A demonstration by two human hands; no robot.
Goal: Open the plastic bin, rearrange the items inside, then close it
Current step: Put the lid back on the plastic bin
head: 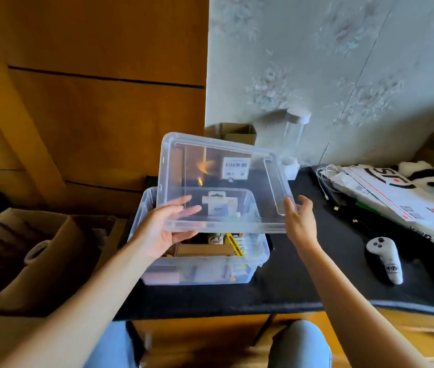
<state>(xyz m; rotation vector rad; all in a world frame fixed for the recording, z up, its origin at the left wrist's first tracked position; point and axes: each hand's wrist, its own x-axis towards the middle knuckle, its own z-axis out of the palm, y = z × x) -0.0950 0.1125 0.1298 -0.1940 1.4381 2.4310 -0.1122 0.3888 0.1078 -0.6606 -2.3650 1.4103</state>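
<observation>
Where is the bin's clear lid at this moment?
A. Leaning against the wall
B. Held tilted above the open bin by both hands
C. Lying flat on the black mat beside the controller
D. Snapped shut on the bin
B: the lid is off the bin, tilted, with the left hand and right hand on its sides.

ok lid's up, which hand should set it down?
Probably right. The right hand holds the lid at the edge nearest the bare black mat; beside the left hand is only the table edge.
</observation>
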